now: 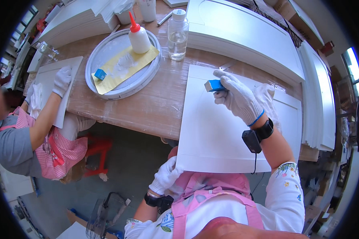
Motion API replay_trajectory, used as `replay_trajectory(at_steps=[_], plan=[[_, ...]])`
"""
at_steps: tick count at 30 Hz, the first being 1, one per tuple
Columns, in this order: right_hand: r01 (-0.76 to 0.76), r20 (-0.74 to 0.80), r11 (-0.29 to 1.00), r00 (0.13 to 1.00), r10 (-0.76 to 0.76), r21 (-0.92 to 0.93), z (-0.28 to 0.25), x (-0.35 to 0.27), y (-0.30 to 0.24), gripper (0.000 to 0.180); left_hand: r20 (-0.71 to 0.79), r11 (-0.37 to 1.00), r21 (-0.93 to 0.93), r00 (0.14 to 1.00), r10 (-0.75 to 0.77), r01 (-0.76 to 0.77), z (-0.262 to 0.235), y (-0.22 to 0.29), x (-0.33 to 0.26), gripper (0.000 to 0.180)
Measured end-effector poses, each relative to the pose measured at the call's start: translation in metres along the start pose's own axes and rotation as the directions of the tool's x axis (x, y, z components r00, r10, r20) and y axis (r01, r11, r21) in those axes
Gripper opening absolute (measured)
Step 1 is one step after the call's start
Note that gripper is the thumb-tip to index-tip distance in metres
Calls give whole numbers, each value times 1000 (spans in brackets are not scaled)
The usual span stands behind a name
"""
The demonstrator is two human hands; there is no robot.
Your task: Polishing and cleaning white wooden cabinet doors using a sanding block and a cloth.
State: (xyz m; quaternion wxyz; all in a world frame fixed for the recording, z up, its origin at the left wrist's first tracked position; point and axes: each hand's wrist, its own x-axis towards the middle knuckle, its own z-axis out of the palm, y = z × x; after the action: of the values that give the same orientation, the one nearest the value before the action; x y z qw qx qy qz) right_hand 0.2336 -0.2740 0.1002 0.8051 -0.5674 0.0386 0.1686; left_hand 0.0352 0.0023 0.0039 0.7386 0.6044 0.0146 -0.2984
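Observation:
A white cabinet-door panel [211, 131] lies tilted from the wooden table edge toward my lap. My right hand [237, 97], in a white knit glove, presses a small blue block [214, 85] onto the panel's upper part. My left hand [167, 175], also gloved, grips the panel's near left corner from below. Black bands with small devices sit on both wrists.
A round white tray [103, 85] holds yellow paper, white paste, a blue block [100, 74] and a red-capped squeeze bottle [139, 36]. A clear bottle [177, 35] stands beside it. Stacked white panels [251, 36] fill the back and right. At left, a person's gloved hand [62, 81] works another panel.

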Motion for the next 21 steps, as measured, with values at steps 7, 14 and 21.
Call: replay_trajectory(at_steps=[7, 14, 21], plan=[[-249, 51, 881, 967, 250, 403, -14, 1, 15, 41, 14, 997, -61, 998, 57, -56, 0, -5, 3, 45], [-181, 24, 919, 982, 185, 349, 5, -8, 6, 32, 10, 997, -9, 997, 72, -72, 0, -2, -1, 43], [-103, 11, 972, 995, 103, 211, -5, -4, 13, 35, 8, 999, -4, 999, 45, -44, 1, -1, 0, 42]])
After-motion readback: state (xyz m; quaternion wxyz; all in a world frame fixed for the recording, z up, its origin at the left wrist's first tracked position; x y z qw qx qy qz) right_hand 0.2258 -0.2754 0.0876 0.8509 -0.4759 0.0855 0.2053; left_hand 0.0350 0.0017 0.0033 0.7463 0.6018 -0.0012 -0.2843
